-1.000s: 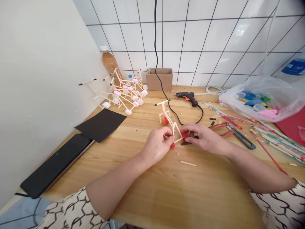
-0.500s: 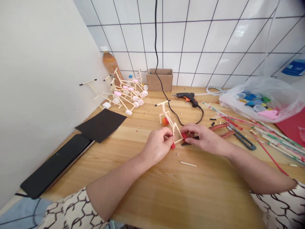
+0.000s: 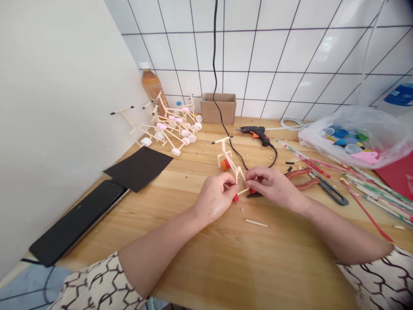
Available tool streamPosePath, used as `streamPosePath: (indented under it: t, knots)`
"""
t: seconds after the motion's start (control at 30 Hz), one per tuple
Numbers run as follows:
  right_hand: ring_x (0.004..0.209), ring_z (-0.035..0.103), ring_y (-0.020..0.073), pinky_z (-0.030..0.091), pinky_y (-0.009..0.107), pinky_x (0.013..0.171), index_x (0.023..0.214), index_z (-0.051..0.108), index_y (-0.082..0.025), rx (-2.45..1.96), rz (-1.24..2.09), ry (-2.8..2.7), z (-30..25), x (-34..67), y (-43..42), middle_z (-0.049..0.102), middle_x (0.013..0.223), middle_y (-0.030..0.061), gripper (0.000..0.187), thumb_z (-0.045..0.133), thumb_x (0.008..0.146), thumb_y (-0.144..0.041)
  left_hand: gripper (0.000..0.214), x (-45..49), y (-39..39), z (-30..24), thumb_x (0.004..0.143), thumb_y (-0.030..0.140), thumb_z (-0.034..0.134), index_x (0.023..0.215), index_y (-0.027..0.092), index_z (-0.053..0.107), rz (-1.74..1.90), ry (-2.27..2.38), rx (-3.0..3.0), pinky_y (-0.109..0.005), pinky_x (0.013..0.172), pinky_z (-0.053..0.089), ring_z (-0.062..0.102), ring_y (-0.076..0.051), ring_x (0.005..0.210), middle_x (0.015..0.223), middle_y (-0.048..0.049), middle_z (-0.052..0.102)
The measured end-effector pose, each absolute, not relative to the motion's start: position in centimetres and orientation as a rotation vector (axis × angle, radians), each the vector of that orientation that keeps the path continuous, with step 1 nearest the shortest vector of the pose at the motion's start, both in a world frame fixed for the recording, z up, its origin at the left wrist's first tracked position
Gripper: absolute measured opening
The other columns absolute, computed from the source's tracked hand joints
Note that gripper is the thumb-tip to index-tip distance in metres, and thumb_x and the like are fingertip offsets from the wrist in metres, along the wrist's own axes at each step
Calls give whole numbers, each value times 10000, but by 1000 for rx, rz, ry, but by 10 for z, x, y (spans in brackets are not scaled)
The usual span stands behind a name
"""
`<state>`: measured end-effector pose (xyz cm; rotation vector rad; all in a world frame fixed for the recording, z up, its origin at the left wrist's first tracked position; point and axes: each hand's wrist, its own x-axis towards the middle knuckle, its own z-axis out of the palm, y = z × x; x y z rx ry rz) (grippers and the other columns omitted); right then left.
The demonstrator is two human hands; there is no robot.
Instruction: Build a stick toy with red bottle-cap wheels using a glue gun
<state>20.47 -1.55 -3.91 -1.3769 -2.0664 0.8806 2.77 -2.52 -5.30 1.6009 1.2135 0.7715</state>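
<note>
The left hand (image 3: 214,198) and right hand (image 3: 272,186) were both closed in pinches on the near end of a pale wooden stick frame (image 3: 229,161), fingers around it, with two small red plastic pieces (image 3: 235,197) at that end, partly hidden. The frame stood in the middle of the worktop (image 3: 245,267), its long axis running from the hands away and slightly left to a crossbar tipped with black. An orange bottle-cap wheel (image 3: 225,164) sat on its left side.

A loose wooden stick (image 3: 256,223) lay just in front of the hands, and a black strip (image 3: 253,195) lay under the right fingers. Red-handled pliers (image 3: 301,178) and a black-handled cutter (image 3: 329,194) were right of the right hand, then a bundle of striped straws (image 3: 377,200). A black glue gun (image 3: 254,132) lay beyond the frame, its black cord (image 3: 237,157) curving behind it.

Further left were a pile of finished stick models with white wheels (image 3: 171,127), a black card sheet (image 3: 138,168) and a black slab (image 3: 75,221) along the white wall. Open worktop lay nearest the person. At the back were a cardboard box (image 3: 217,110), an amber bottle (image 3: 153,88) and a clear plastic bag of bottle caps (image 3: 351,137).
</note>
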Motion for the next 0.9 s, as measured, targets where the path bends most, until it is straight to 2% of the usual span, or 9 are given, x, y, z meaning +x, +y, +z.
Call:
streamPosePath:
  t: [0.2,0.9]
  knots:
    - [647,521,144,406,261,601,698,563,-181,-1419,885,-2055,-40,201,-16,576,681,7,127,496,784,-247,73,28,-25,-53,764,165,505,734,160,572,766,1234,1605,-259,587,503,607,-146,581,606,-9,609]
    - [624,525,135,416,254,584,750,594,-170,-1441,947,-2036,-36,202,-16,582,678,3,138,502,776,-270,71,28,-25,-54,761,167,505,739,161,572,762,1227,1602,-256,581,499,601,-141,574,610,-7,605]
